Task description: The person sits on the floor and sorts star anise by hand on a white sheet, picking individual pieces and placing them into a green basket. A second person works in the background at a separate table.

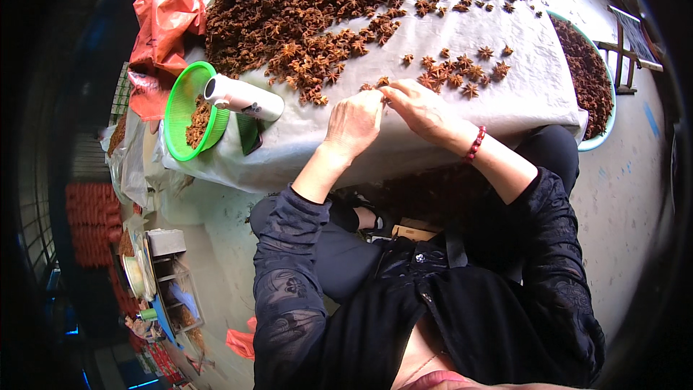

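Note:
My left hand (pixel 354 122) is curled at the front part of the white-covered table (pixel 303 135), its fingertips against those of my right hand (pixel 425 111), which wears a red bead bracelet (pixel 476 144). A small brown piece of star anise shows between the fingertips of both hands, mostly hidden by them. Just beyond the fingers lie a few star anise pods (pixel 383 81). A loose group of star anise (pixel 449 71) is spread to the right, and a large heap of star anise (pixel 292 11) covers the far left and middle of the table.
At left, a green plastic sieve basket (pixel 171 114) holds brown pieces; a white cylindrical container (pixel 249 98) touches its rim, above a dark flat object (pixel 250 134). An orange plastic sack (pixel 162 32) lies behind. A light-blue tub (pixel 610 119) of star anise stands at right.

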The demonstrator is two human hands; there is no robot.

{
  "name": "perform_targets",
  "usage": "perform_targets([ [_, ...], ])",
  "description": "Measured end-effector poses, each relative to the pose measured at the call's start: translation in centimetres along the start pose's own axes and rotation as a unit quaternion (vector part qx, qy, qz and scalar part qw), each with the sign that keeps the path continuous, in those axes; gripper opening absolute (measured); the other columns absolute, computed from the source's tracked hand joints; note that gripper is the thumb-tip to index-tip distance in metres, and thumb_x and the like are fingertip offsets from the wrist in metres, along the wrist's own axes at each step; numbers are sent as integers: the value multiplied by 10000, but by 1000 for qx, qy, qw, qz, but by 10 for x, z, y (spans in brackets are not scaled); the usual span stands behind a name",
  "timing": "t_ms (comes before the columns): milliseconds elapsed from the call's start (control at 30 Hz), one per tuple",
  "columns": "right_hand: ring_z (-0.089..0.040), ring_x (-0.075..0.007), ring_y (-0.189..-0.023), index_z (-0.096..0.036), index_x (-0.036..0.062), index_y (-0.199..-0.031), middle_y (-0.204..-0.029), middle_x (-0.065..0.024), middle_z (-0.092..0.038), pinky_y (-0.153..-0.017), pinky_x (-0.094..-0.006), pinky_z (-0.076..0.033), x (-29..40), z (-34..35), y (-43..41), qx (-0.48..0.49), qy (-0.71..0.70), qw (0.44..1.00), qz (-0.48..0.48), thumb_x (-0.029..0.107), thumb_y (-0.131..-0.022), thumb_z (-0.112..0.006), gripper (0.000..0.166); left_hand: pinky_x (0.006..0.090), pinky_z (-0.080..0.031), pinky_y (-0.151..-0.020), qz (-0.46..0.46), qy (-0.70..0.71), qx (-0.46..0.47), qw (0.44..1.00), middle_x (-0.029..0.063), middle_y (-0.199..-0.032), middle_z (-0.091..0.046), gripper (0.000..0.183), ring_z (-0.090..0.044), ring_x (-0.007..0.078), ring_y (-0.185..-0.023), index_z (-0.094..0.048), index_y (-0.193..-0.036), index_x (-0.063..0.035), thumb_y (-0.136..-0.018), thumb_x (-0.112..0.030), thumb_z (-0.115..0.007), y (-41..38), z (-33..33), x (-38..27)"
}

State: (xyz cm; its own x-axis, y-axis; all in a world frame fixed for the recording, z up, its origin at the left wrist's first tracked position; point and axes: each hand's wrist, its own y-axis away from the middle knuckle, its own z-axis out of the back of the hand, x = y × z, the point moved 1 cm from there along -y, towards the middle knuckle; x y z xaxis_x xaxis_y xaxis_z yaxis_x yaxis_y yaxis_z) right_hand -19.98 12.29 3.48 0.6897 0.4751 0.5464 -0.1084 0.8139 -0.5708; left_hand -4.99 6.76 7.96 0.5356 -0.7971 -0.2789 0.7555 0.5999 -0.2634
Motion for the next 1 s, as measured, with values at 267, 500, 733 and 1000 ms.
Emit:
perform_targets([
  [267,-602,-185,-751,-608,2,-1035,-834,-91,-643,-686,-319,-494,-20,18,-7,-81,-164,947,-263,157,-929,-488,223,326,-499,-618,95,190,80,974,135,-706,-641,109,-638,219,-653,-638,-864,-20,-825,-90,-565,45,-25,-24],
  [500,-439,-271,-1191,-562,63,-1150,-1258,-99,-506,-1022,-438,-318,-13,-16,-6,8,196,980,31,0,-753,-516,405,244,-500,-609,281,609,179,720,29,-752,-555,107,-547,103,-645,-531,-979,-16,-918,-102,-546,89,-7,-29],
  [733,-455,-228,-1117,-668,129,-923,-1172,-49,-522,-978,-406,-343,-29,-34,-17,112,241,960,88,129,-796,-531,187,303,-490,-685,255,807,53,530,30,-796,-537,155,-546,143,-696,-520,-957,-33,-935,-185,-542,97,6,-8],
  [1000,-504,-284,-1045,-623,34,-980,-1068,-110,-597,-935,-426,-381,-72,34,-8,-90,352,932,-14,4,-817,-482,218,267,-480,-787,200,325,114,917,131,-1050,-640,229,-629,164,-883,-620,-1055,16,-875,-105,-546,98,14,19],
])
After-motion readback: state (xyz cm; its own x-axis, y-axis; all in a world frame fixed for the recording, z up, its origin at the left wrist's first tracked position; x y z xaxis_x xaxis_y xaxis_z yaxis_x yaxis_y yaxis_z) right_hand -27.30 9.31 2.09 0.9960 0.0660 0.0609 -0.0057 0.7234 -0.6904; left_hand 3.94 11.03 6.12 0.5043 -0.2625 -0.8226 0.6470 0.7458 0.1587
